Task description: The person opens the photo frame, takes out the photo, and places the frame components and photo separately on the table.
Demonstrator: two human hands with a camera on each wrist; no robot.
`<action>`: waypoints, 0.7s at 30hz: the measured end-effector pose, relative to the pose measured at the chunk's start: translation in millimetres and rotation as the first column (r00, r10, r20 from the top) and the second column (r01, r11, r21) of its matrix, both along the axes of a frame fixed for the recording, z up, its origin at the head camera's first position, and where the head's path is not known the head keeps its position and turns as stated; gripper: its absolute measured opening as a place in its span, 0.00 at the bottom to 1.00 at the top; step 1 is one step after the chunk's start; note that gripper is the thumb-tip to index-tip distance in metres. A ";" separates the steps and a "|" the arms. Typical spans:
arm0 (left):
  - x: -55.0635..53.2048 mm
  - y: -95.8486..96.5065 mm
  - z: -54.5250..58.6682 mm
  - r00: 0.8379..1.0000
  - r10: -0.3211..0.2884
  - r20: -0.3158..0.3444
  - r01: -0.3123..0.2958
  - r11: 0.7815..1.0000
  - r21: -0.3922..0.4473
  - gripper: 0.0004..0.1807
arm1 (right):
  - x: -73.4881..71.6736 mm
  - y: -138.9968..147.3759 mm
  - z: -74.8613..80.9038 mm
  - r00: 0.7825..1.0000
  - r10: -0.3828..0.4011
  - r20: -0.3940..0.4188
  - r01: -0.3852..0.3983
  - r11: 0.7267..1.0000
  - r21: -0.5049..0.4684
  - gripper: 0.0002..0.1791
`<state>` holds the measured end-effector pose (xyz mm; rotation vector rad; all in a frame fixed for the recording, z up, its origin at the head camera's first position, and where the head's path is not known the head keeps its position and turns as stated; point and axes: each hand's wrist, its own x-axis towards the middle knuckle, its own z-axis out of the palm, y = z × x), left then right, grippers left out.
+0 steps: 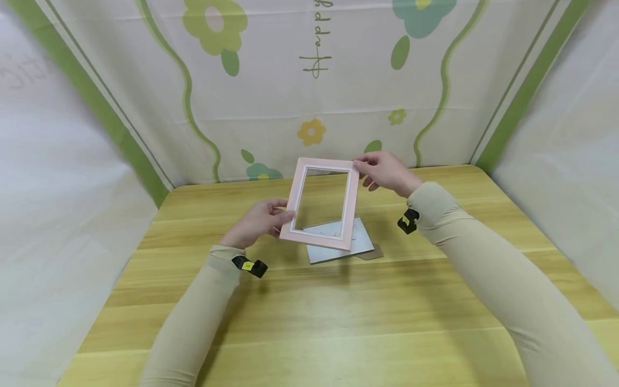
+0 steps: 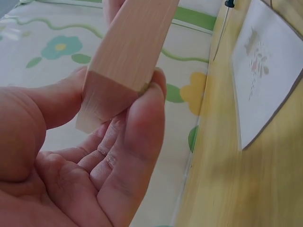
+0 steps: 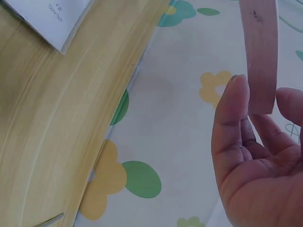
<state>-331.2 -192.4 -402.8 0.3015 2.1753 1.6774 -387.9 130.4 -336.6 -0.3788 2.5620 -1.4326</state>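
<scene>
Both hands hold a pink picture frame [image 1: 352, 207] with a white inner edge, tilted above the table. My left hand [image 1: 258, 219] pinches its lower left side, thumb and fingers on either face of the wood in the left wrist view. At the upper right corner, my right hand [image 1: 387, 173] grips the frame between thumb and fingers. The table shows through the opening. Beneath the frame lies a white printed sheet [image 1: 362, 242], partly covered by it in the head view; a floral print and the size "4x6" show in the wrist views.
A brown flat piece [image 1: 371, 252] sticks out from under the sheet. In the left wrist view a thin metal shaft with a dark handle [image 2: 229, 4] lies beyond the sheet. The wooden table [image 1: 309, 322] ends at a flowered cloth backdrop [image 1: 271, 107].
</scene>
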 end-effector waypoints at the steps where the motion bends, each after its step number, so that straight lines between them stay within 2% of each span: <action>1: -1.2 -1.4 -0.2 1.000 0.005 0.002 -0.005 1.000 -0.002 0.26 | -0.4 1.4 0.0 1.000 0.001 0.002 -0.001 1.000 0.002 0.22; 8: -12.6 -15.2 -6.0 0.999 0.037 -0.001 -0.037 0.997 -0.062 0.28 | -0.7 11.4 -0.3 1.000 0.014 0.004 -0.014 0.999 0.030 0.25; 13: -25.1 -29.1 -12.7 0.995 0.096 0.011 -0.094 0.990 -0.105 0.31 | 2.5 25.2 -3.4 1.000 0.007 -0.010 -0.007 0.999 0.032 0.23; 21: -48.2 -58.1 -29.1 0.987 0.147 0.064 -0.141 0.986 -0.092 0.29 | 10.6 55.8 -13.9 1.000 0.000 -0.021 0.001 0.997 0.071 0.20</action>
